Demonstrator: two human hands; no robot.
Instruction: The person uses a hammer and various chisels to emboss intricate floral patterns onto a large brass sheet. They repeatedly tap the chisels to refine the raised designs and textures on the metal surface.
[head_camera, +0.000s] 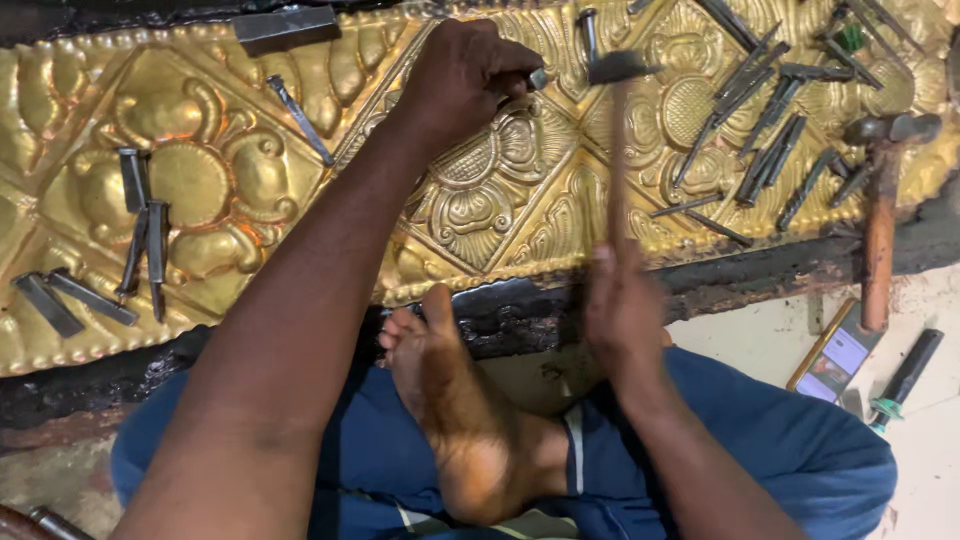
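— Bare foot (455, 400) tucked up on blue trousers (800, 450), that's what sits closest. See what the hands are doing past it?

— Left hand (465, 80) is clenched around a small steel punch (538, 78), its tip set on the gold embossed sheet (200, 180), right by the flower relief. Only the punch's top end shows beyond the fingers.

— And the other?

— Right hand (620, 310), blurred, is closed around the wooden handle of a hammer (617, 68). The handle runs almost straight away from the person, head at the far end.

— How do the two line up?

— The hammer head hangs just to the right of the punch's top, nearly level with it and close. The punch leans across, top end pointing toward the hammer. So the right hand holds the striker, the left steadies the tool on the sheet.

— Other tools?

— A second hammer (880, 200) lies at the right edge, and loose chisels (770, 150) are scattered over the sheet.
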